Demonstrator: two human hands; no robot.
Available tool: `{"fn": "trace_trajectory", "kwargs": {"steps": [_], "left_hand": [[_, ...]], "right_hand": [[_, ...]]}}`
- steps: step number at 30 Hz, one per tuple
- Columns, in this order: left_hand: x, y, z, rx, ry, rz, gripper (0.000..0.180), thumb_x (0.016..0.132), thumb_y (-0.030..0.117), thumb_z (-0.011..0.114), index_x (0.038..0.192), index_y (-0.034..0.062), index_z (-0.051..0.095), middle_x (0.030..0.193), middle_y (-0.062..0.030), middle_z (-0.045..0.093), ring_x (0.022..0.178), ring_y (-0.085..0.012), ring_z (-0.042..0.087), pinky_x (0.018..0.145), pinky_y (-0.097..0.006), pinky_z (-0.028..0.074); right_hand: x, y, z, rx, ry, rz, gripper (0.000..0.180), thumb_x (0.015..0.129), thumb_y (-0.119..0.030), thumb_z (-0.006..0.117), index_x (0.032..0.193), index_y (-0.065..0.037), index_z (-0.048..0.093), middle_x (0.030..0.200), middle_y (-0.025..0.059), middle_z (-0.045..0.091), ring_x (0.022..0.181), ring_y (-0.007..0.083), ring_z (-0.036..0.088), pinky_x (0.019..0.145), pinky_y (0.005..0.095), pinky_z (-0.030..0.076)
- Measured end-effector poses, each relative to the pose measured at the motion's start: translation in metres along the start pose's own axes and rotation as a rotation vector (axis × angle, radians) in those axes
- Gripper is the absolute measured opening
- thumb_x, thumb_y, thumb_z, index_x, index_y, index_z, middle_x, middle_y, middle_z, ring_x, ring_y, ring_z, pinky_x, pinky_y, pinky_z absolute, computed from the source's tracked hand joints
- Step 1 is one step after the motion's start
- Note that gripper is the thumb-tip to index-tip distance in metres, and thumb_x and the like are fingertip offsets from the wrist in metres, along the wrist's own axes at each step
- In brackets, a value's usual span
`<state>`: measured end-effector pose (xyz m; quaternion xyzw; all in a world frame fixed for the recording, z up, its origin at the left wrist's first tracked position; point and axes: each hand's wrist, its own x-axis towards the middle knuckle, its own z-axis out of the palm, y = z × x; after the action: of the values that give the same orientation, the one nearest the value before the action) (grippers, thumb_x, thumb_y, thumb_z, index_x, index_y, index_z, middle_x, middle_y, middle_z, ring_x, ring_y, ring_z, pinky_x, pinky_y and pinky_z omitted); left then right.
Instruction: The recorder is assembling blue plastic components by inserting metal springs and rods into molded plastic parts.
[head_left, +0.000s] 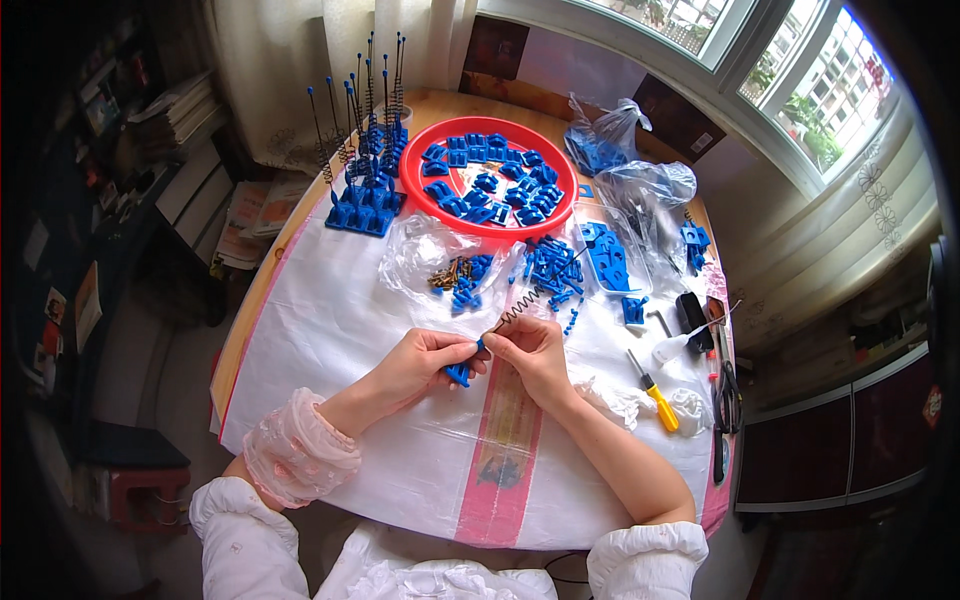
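The left hand (pixel 425 358) is closed in a pinch on a small blue part (pixel 459 374), whose lower end sticks out below the fingertips; the right hand (pixel 533 358) meets it tip to tip, thumb and finger pinched on the near end of a dark spring (pixel 522 306); the spring slants up and to the right, away from the person, toward a pile of blue pegs (pixel 552 262); the fingers hide where spring and part meet, so I cannot tell whether they are joined; both are held near the middle of the table's near half, over the white cover (pixel 330 300); beyond the hands, a clear bag (pixel 405 250) lies beside brass screws (pixel 452 272); behind it sits a red tray (pixel 412 190) of blue clips (pixel 486 182); at its left, tall springs with blue tips rise from blue blocks (pixel 362 212); to the right lie a clear box (pixel 637 272) of blue plates (pixel 603 255), a white bottle (pixel 672 347) and a yellow screwdriver (pixel 655 398).
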<state>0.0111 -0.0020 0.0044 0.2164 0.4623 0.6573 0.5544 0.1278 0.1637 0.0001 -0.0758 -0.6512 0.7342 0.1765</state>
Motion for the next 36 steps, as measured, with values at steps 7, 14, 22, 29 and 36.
{"fn": "trace_trajectory", "kwargs": {"steps": [7,14,22,29,36], "left_hand": [[-0.0013,0.0031,0.0009,0.011,0.0,-0.005,0.024,0.098,0.017,0.059,0.11,-0.0019,0.069,0.093,-0.008,0.07,0.08,-0.0093,0.064,0.068,-0.021,0.051],[-0.0002,0.0002,0.0013,-0.003,0.015,0.004,0.025,0.097,0.017,0.06,0.111,-0.0023,0.068,0.094,-0.0081,0.07,0.082,-0.0095,0.064,0.07,-0.022,0.052],[-0.0005,0.0015,0.0012,0.003,0.004,0.004,0.026,0.098,0.017,0.059,0.112,-0.002,0.068,0.094,-0.0081,0.07,0.082,-0.0096,0.064,0.071,-0.022,0.052],[-0.0002,0.0008,0.0004,-0.009,-0.01,-0.001,0.026,0.098,0.018,0.059,0.112,-0.0018,0.068,0.095,-0.0081,0.07,0.083,-0.0099,0.065,0.071,-0.022,0.052],[-0.0011,0.0012,0.0003,0.005,0.004,-0.008,0.026,0.098,0.018,0.059,0.112,-0.0018,0.068,0.095,-0.0078,0.07,0.083,-0.0094,0.065,0.07,-0.021,0.051]], "right_hand": [[-0.0006,-0.0016,0.0018,0.008,0.005,-0.001,0.01,0.089,-0.004,0.069,0.086,0.005,0.066,0.081,0.009,0.07,0.075,0.0129,0.067,0.07,0.0262,0.053],[-0.0005,-0.0035,0.0025,-0.007,0.006,-0.01,0.01,0.089,-0.004,0.069,0.086,0.005,0.065,0.081,0.009,0.07,0.075,0.0129,0.067,0.07,0.0262,0.053],[-0.0004,-0.0066,0.0025,-0.023,-0.002,-0.001,0.01,0.089,-0.004,0.069,0.084,0.005,0.066,0.08,0.0088,0.069,0.075,0.0126,0.067,0.069,0.0263,0.053],[0.0,-0.0031,0.0009,-0.008,-0.005,-0.003,0.01,0.088,-0.004,0.069,0.084,0.005,0.066,0.08,0.0088,0.069,0.075,0.0128,0.067,0.069,0.0263,0.053],[0.0001,-0.0033,0.0009,-0.013,-0.011,0.002,0.011,0.088,-0.004,0.069,0.084,0.005,0.066,0.08,0.0089,0.069,0.076,0.0128,0.067,0.07,0.0263,0.053]]}}
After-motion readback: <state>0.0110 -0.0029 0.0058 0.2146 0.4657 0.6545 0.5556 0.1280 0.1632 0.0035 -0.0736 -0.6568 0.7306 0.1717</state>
